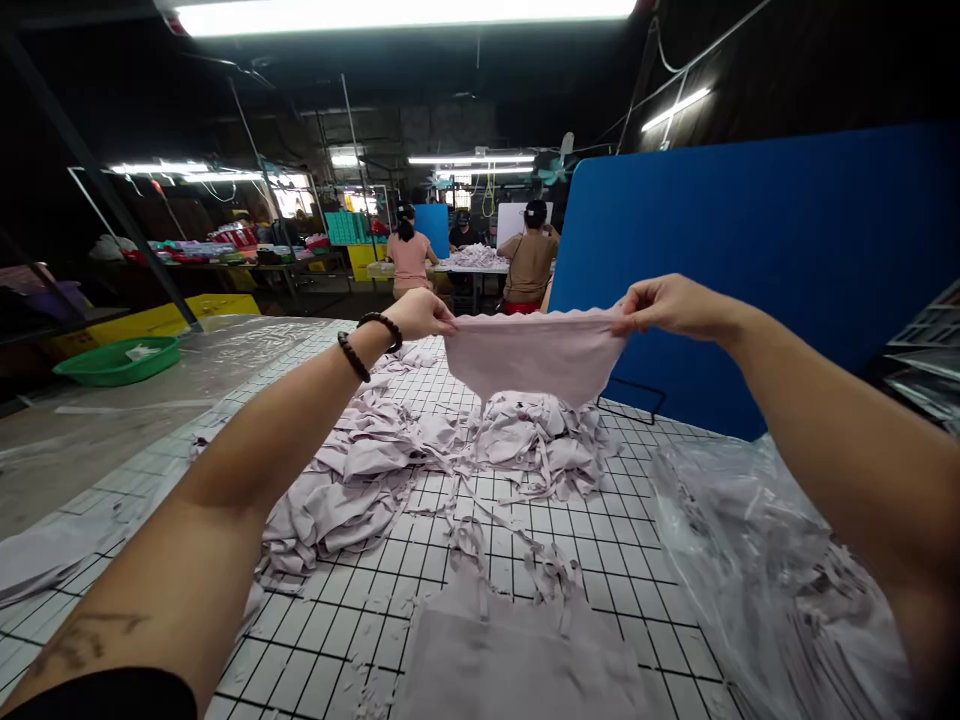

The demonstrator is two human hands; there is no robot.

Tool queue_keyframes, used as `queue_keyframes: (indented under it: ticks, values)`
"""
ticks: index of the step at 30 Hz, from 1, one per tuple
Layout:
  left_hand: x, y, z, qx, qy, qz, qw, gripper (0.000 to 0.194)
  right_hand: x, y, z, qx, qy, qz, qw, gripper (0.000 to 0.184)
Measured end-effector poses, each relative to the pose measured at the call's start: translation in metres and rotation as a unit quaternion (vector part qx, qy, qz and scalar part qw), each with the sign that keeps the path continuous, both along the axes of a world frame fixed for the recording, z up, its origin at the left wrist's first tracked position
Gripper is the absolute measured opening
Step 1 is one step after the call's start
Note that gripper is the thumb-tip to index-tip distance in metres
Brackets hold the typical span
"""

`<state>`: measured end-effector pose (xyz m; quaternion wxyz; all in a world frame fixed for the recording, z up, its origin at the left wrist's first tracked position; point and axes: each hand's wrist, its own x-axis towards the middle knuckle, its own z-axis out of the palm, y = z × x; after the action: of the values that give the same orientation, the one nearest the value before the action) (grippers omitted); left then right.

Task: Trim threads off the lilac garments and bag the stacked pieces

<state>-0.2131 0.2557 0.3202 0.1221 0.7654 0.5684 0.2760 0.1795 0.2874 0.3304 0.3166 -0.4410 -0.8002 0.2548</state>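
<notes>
Stretched wide between both hands at chest height is a pair of pale pink briefs [534, 352] with a wavy top edge. My left hand [420, 314], below dark bead bracelets, pinches the left end of that edge. At the other end, the fingers of my right hand [664, 304] are closed on the cloth. Below the briefs lies a heap of pale garments [536, 440], with another pile [352, 470] to its left. Closest to me, a flat pale garment with thin straps [517, 655] rests on the table.
The table [622, 540] has a white surface with black grid lines. A clear plastic bag of garments [780, 560] sits at right. Behind it stands a large blue panel [750, 240]. A green basin [120, 362] is at far left. People work at tables further back.
</notes>
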Motion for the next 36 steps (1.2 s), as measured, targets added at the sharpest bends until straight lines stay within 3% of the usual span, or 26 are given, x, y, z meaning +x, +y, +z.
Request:
queue_keyframes:
  ticks: [5, 9, 11, 14, 16, 19, 24, 27, 30, 36]
  values:
    - [-0.016, 0.005, -0.043, -0.098, -0.022, -0.043, 0.994, 0.026, -0.004, -0.001, -0.040, -0.099, -0.007, 0.041, 0.994, 0.045]
    - [-0.022, 0.007, -0.074, -0.153, -0.036, -0.038, 0.987, 0.044, -0.013, -0.006, -0.062, -0.179, -0.059, 0.048, 0.981, 0.056]
    - [-0.021, 0.007, -0.081, -0.144, -0.034, -0.030, 0.989, 0.048, -0.017, -0.008, -0.068, -0.189, -0.098, 0.053, 0.976, 0.049]
    - [-0.017, -0.006, -0.092, -0.120, -0.039, -0.019, 0.992, 0.036, -0.015, -0.019, -0.077, -0.150, -0.113, 0.032, 0.982, 0.044]
    - [-0.014, -0.028, -0.108, -0.110, -0.052, -0.009, 0.993, 0.028, -0.010, -0.038, -0.089, -0.115, -0.111, 0.014, 0.987, 0.044]
    - [-0.012, -0.086, -0.154, -0.086, -0.078, -0.013, 0.993, 0.027, 0.002, -0.089, -0.125, -0.084, -0.129, 0.022, 0.988, 0.041]
    - [-0.012, -0.208, -0.251, -0.074, -0.083, -0.087, 0.990, 0.024, 0.009, -0.195, -0.216, -0.111, -0.139, 0.085, 0.980, 0.027]
    - [-0.012, -0.256, -0.291, -0.062, -0.059, -0.093, 0.992, 0.023, 0.004, -0.241, -0.264, -0.113, -0.159, 0.091, 0.977, 0.018]
    - [-0.009, -0.275, -0.302, -0.012, -0.035, -0.081, 0.996, 0.024, 0.003, -0.265, -0.279, -0.063, -0.172, 0.060, 0.981, 0.018]
    - [0.004, -0.305, -0.281, 0.115, 0.009, -0.104, 0.988, 0.029, 0.020, -0.305, -0.252, 0.092, -0.173, 0.011, 0.981, 0.018]
